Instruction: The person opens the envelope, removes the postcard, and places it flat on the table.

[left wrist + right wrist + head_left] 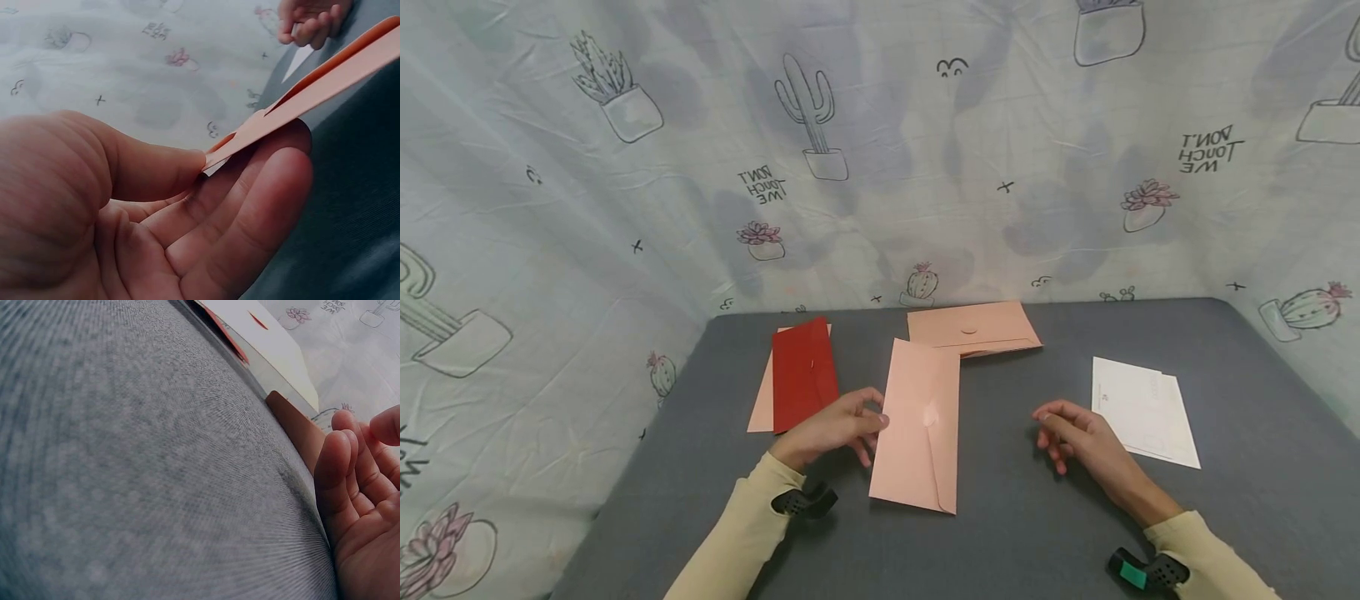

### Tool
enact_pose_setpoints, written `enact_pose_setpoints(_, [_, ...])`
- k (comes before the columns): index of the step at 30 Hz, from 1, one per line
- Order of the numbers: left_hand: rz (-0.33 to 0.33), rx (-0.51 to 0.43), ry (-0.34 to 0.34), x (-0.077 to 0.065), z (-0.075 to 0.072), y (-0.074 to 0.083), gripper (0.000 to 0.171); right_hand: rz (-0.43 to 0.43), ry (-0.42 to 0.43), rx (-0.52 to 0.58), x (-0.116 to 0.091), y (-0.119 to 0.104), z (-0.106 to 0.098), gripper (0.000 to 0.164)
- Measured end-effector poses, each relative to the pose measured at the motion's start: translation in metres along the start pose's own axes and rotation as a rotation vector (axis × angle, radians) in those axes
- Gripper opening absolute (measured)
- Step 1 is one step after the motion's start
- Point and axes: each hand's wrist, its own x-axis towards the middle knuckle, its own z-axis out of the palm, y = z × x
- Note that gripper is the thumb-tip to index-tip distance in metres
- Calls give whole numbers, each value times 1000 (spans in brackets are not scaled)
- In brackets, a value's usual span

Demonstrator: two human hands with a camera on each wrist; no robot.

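Note:
My left hand (842, 423) pinches a pink envelope (904, 442) by its left edge, between thumb and fingers. The envelope stands lengthwise, its flap side toward the head camera. In the left wrist view the same envelope (294, 103) shows edge-on, slightly gaping along one side, with the thumb (156, 172) on one face and fingers behind the other. My right hand (1086, 446) holds nothing; its fingers hang loosely curled just left of some white cards (1142, 412). In the right wrist view that hand (375, 494) is low beside the grey tabletop (156, 475).
A red envelope (801, 375) lies over a pink one (762, 408) at the left. More pink envelopes (977, 325) are stacked at the back, partly behind the held one. A cloth printed with cacti (880, 167) hangs around the grey table (1022, 542).

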Motion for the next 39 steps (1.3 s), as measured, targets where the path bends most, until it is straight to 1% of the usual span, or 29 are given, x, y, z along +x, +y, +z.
enact_pose_setpoints(6, [5, -3, -36, 3, 8, -4, 22, -4, -1, -1, 0, 1, 0, 41])
enact_pose_setpoints(10, [11, 13, -47, 4, 13, -6, 23, -11, -4, 4, 0, 2, 0, 41])
enact_pose_setpoints(18, [-40, 34, -78, 6, 21, -6, 26, -6, 1, -5, 1, 2, 0, 41])
enact_pose_setpoints(25, [-74, 61, -85, 6, 24, -5, 23, -8, -3, -7, 1, 2, 0, 41])
enact_pose_setpoints(28, [-81, 55, -106, 6, 25, -5, 19, -7, -4, -9, 1, 2, 0, 41])
enact_pose_setpoints(31, [-80, 47, -140, 6, 25, -4, 15, 0, -3, -12, 1, 2, 0, 41])
enact_pose_setpoints(36, [-85, 78, -180, 4, 25, -4, 18, 8, 0, -18, 1, 3, 1, 41])
enact_pose_setpoints(39, [-82, 117, -168, 3, 24, -5, 23, 2, 1, -21, 1, 2, 1, 41])
